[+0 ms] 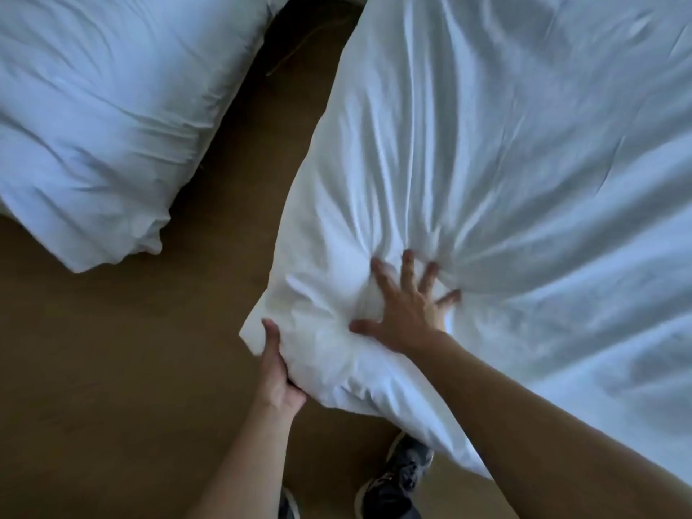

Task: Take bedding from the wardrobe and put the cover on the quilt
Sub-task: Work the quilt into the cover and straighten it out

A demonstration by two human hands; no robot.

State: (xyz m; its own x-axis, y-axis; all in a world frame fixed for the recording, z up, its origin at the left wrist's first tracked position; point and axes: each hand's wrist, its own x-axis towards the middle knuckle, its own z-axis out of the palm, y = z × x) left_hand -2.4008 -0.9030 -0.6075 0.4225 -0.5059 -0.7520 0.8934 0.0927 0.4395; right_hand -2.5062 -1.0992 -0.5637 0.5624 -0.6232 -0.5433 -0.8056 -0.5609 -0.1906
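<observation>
Left hand gripping quilt corner, right hand pressing, other bedding across floor

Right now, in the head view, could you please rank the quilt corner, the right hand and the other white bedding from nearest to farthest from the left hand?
1. quilt corner: gripped by the left hand.
2. right hand: pressing down just to the right.
3. other white bedding: upper left, across the floor.

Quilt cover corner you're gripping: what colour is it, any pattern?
Plain white quilt cover, no pattern; the head view shows it best.
</observation>
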